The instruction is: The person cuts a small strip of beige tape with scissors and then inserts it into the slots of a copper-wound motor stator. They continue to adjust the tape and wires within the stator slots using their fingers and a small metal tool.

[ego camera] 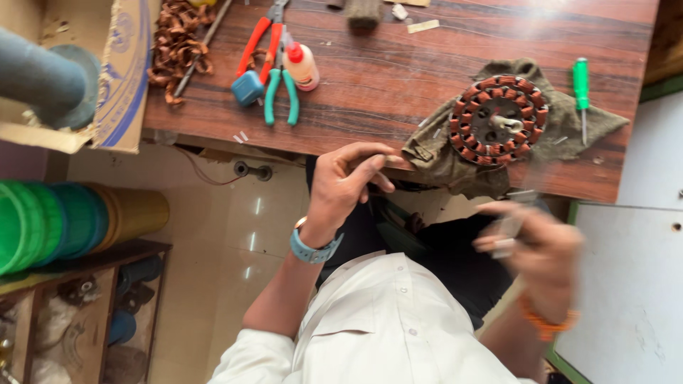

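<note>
from the head view, the left hand [348,181] rests at the near edge of the bench [398,78], fingers pinched narrow on a small pale strip that touches the olive cloth [441,153], likely to steady it there. the copper-wound stator [499,120] lies flat on that cloth near the bench's right end, the cloth cushioning it. the right hand [537,245], blurred, hangs off the bench below the stator, closed on a thin pale piece. a green screwdriver [581,89] lies just beside the cloth; pliers [277,78] and a glue bottle [302,65] lie well apart.
</note>
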